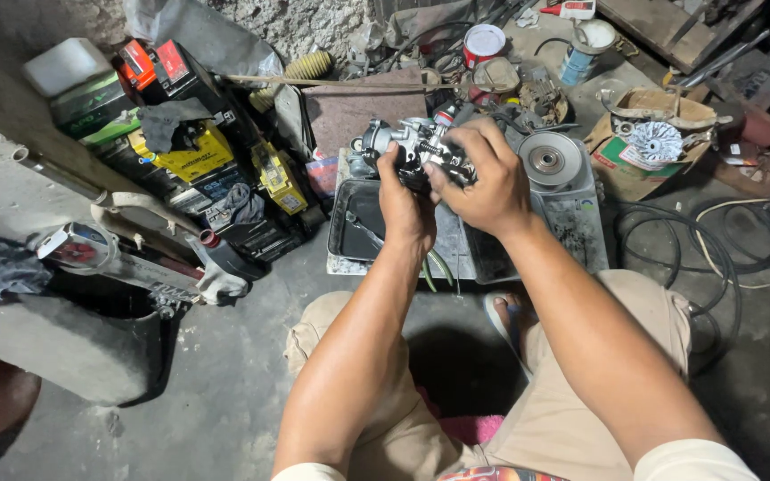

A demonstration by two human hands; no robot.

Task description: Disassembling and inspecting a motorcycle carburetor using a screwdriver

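Both hands are gripping a carburetor [416, 147] (metal, grey) over a black tray [358, 233] on the floor: the left hand [405, 207] is curling shut around its underside, the right hand [485, 178] closing over its right end, beside a pulley disc [549, 159].

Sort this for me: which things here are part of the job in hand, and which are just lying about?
In hand:
- carburetor, gripped by left hand and right hand
- black tray directly beneath

Lying about:
- stacked batteries
- round metal disc
- red-and-white can
- cardboard box
- coiled black cables
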